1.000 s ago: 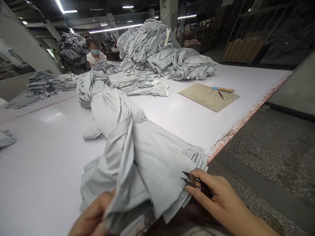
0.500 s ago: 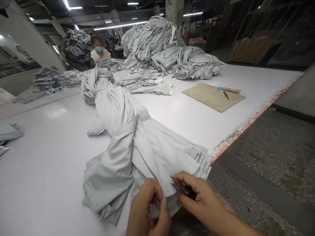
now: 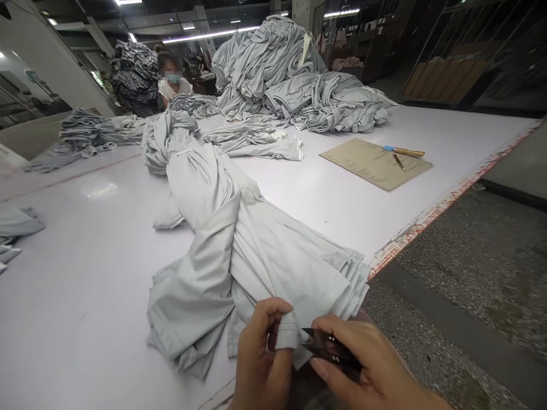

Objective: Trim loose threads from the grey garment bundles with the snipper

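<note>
Black thread snips (image 3: 333, 340) beside a hem (image 3: 288, 335) of bundled gray garments (image 3: 294, 262).
At the white table's (image 3: 85, 285) near edge, the left hand (image 3: 261, 356) pinches the hem; the right hand (image 3: 367, 356) grips the snips, parted blades pointing toward it.

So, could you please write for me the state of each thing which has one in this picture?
Left hand: closed on a hem of the grey cloth bundle
Right hand: closed on the thread snips
Thread snips: blades apart
Grey cloth bundle: gathered farther off, fanned out near the hands
Cardboard: lying flat
Wooden-handled tool: lying
Large cloth pile: heaped, unfolded
Long strip light: lit
</note>
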Tool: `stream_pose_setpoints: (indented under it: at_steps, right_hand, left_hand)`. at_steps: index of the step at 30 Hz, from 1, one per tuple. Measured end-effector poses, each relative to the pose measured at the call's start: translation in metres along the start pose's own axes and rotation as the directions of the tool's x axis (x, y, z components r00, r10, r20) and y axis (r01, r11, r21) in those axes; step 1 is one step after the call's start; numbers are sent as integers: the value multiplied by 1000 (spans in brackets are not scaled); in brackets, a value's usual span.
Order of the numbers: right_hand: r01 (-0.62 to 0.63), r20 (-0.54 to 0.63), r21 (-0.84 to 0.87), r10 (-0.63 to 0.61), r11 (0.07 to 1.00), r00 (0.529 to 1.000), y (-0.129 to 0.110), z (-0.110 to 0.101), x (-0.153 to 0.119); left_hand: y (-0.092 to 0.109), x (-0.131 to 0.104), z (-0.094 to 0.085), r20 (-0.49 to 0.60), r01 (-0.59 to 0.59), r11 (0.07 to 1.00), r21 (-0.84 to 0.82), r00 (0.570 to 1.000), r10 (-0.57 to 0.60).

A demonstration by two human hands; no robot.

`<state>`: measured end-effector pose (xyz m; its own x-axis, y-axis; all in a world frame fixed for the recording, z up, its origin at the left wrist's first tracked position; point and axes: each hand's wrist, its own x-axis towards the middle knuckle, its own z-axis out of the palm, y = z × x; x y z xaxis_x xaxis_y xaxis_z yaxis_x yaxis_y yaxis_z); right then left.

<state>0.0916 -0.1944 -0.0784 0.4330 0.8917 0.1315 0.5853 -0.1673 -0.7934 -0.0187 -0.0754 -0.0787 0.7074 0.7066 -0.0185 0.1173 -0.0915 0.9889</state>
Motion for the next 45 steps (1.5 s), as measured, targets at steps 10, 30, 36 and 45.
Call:
stream_pose_setpoints:
  at_steps: [10,30,36,45]
  right_hand:
    - [6,66,-33,-4,999,998,-5,3,2]
    - [-128,83,23,125,992,989,2,-16,14]
    - [-31,155,-156,55,987,986,-5,-8,14]
    - [117,46,-196,-111,974,993,-2,0,14]
  left_hand:
    - [-2,-2,3,-41,-14,999,-33,999,12]
    - [8,19,-31,240,313,943,-115,930,-279]
    - [12,17,-26,220,252,968,5,944,-247]
    - [13,18,-28,225,284,959,-8,935,-275]
